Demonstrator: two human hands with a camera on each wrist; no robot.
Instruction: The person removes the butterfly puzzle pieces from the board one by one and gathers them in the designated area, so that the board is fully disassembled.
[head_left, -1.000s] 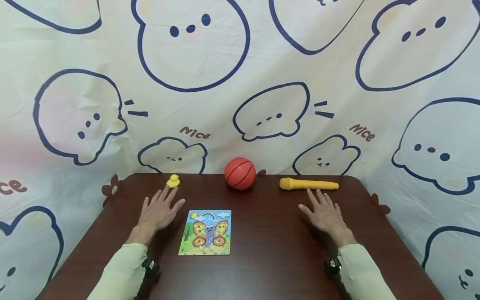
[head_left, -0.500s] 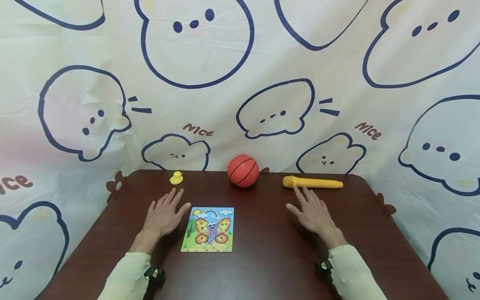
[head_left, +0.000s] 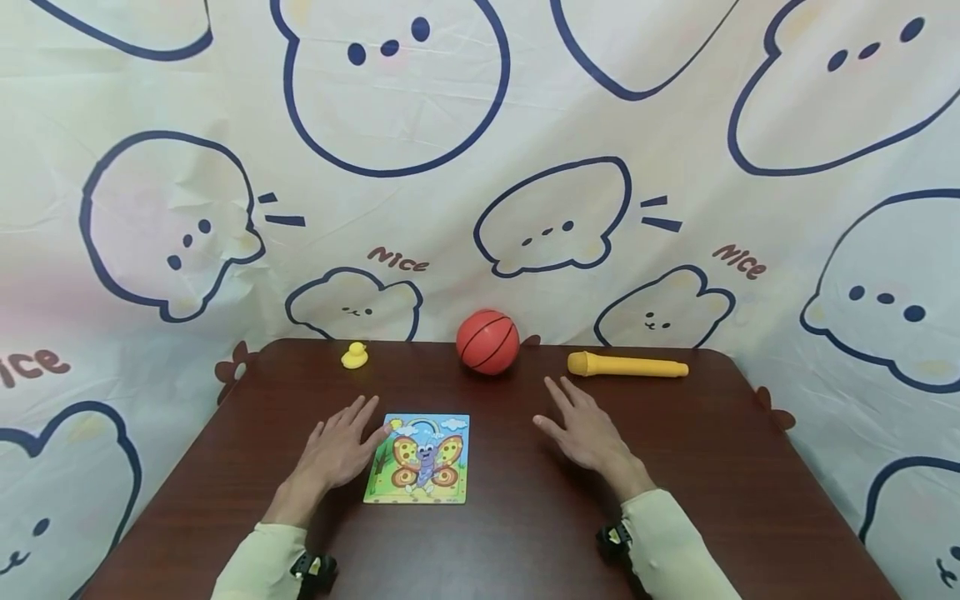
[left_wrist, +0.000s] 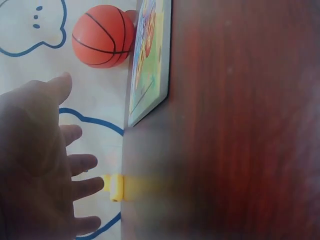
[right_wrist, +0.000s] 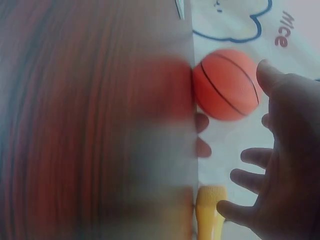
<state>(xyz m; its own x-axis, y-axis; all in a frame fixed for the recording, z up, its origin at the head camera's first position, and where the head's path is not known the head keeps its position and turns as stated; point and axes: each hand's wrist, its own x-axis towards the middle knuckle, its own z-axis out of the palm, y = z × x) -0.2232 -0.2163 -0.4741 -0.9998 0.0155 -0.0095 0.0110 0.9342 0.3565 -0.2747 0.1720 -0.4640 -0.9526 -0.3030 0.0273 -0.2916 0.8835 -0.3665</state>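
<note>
Left hand (head_left: 336, 452) raised over the table (head_left: 525, 533), fingers straight and apart, thumb overlapping the board's far left corner in the head view but clear of it in the left wrist view. Butterfly picture board (head_left: 424, 468) flat on the table, left of centre, well back from the far edge. Right hand (head_left: 592, 437) also above the table, fingers straight and apart, near the head end of the yellow toy microphone (head_left: 630, 366). Along the far edge: microphone toward the right corner, red toy basketball (head_left: 487, 343) near the middle, yellow toy duck (head_left: 355, 357) toward the left corner.
</note>
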